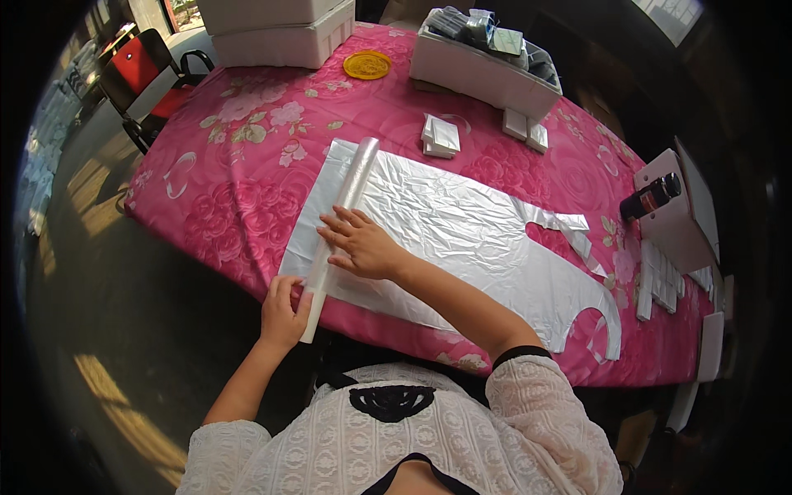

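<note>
A thin, shiny white plastic apron (462,239) lies spread on the table, its neck loop and ties toward the right. Across its left part rests a long roll of clear plastic (360,169), tilted away from me, with its near end past the table edge. My right hand (363,245) lies on the roll's middle, fingers spread. Beside the roll's near end, my left hand (285,315) touches the sheet's near left corner. Its fingers are slightly bent and the thumb stands apart against the roll. What lies under its fingertips is hidden.
A pink flowered cloth covers the table (223,173). Farther back are white foam boxes (280,41), a yellow round lid (367,64), a foam box of packets (478,74) and small white packs (440,136). At right stand a dark bottle (650,196) and a carton (685,214).
</note>
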The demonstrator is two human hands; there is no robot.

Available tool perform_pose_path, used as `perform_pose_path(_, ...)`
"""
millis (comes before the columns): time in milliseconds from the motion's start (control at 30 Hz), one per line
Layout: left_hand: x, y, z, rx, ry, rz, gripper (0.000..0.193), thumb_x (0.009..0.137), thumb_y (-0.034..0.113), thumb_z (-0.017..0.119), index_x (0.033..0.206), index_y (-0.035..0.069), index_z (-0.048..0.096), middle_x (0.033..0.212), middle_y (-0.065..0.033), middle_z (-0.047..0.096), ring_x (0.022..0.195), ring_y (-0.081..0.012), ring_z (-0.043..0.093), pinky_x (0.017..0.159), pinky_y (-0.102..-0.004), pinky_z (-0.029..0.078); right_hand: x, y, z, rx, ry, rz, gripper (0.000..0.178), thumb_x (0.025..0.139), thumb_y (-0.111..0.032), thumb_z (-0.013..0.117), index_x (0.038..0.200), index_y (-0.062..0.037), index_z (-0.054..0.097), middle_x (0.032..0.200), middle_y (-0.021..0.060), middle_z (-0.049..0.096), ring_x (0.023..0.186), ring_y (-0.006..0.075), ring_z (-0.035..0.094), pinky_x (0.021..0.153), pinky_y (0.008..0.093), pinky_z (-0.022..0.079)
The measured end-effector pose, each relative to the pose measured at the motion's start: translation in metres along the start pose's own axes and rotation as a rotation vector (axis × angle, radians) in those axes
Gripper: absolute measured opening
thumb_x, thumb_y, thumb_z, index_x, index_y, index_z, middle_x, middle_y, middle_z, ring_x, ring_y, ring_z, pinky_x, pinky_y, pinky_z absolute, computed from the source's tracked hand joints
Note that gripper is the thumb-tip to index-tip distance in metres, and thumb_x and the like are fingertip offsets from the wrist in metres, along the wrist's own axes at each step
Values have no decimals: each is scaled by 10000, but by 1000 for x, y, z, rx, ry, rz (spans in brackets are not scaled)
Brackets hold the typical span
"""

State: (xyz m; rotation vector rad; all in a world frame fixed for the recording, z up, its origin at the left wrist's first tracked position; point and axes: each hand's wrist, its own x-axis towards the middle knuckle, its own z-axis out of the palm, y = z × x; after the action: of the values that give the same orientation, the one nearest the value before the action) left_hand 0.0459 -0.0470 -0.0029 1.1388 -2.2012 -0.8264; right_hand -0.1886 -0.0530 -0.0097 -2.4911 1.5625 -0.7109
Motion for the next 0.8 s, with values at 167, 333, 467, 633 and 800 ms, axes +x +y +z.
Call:
perform_pose_path(167, -10, 15, -8, 204, -118, -167, 461, 666, 217, 717, 1023, 12, 510, 962, -178, 558, 801, -357, 570, 712, -369, 465, 45, -28, 31, -1, -12, 178, 526, 846, -389, 464, 1270, -79, 443, 1340, 139, 383, 1313, 325, 219, 1076, 455, 150)
perform_pose_path(333, -7, 20, -10, -613, -386, -410, 447, 695, 209, 712, 1022, -33, 526, 851, -127, 616, 725, -204, 611, 682, -306, 500, 35, -43, 40, 391, 515, 579, 829, 751, -155, 521, 1397, -1, 25, 1402, 324, -63, 1336, 413, 9, 1083, 432, 65)
perform_pose_path(467, -12, 39, -4, -1389, -708, -440, 632, 718, 339, 648, 1149, -80, 453, 812, -87, 573, 657, -137, 588, 623, -243, 515, 24, -51, -23, 1577, 737, 681, 785, 725, -201, 645, 1311, 41, 182, 1143, 200, 463, 1003, 253, 536, 816, 353, 482)
perform_pose_path(633, 1, 71, 19, -1689, -1084, -407, 780, 723, 479, 553, 1208, -108, 387, 824, -108, 555, 616, -146, 580, 595, -257, 531, -12, -48, -89, 1799, 688, 720, 612, 707, -189, 682, 1174, 1, 336, 895, 104, 523, 816, 173, 556, 735, 330, 494)
perform_pose_path(800, 15, 108, 41, -763, -791, -277, 552, 698, 324, 712, 1038, -23, 451, 789, -69, 551, 644, -130, 567, 583, -276, 505, -48, -39, -117, 1479, 765, 798, 587, 703, -197, 690, 1149, -13, 355, 859, 83, 519, 781, 146, 553, 714, 314, 493)
